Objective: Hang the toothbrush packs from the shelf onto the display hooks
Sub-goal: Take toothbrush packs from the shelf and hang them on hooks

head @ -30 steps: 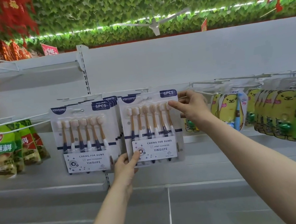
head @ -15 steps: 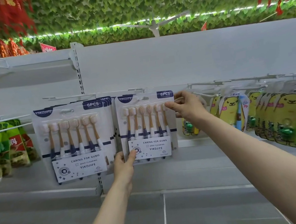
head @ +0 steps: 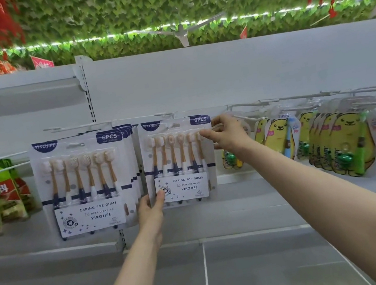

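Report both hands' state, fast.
Left hand: pinches the toothbrush pack at its lower left corner.
Right hand: pinches the same pack's upper right edge.

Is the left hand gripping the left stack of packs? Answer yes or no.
No, the left hand pinches the lower left corner of the right toothbrush pack, which the right hand also holds.

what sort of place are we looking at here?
Most likely a retail shop aisle: identical toothbrush packs hang in stacks on wire display hooks, snack bags and bear-shaped kids' packs hang alongside, and the white back panel carries a slotted shelving upright.
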